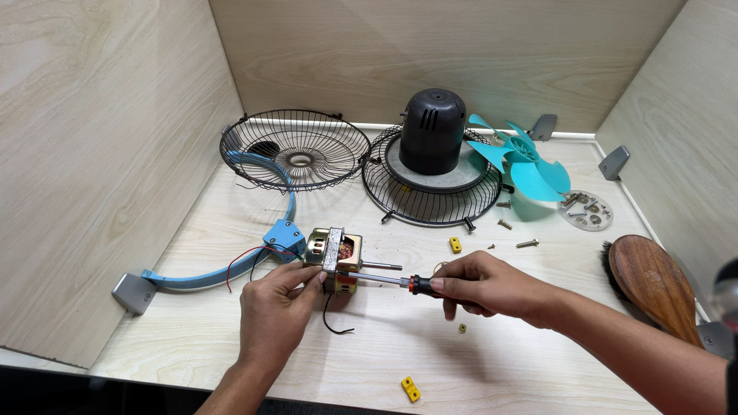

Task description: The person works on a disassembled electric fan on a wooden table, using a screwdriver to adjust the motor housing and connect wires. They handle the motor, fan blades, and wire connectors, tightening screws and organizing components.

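Yellow clip (pixel 410 389) lying nearest, well in front of motor (pixel 334 258). Left hand (pixel 274 309) gripping motor at its front, steadying it on table (pixel 538 361). Right hand (pixel 486 287) clenching screwdriver (pixel 388 281), tip touching motor's right side. Brush (pixel 653 283) lying far right of motor. Blue bracket (pixel 254 253) sitting just left of motor. Behind motor: two grilles (pixel 296 150), black housing (pixel 433 131), teal blade (pixel 526 165).
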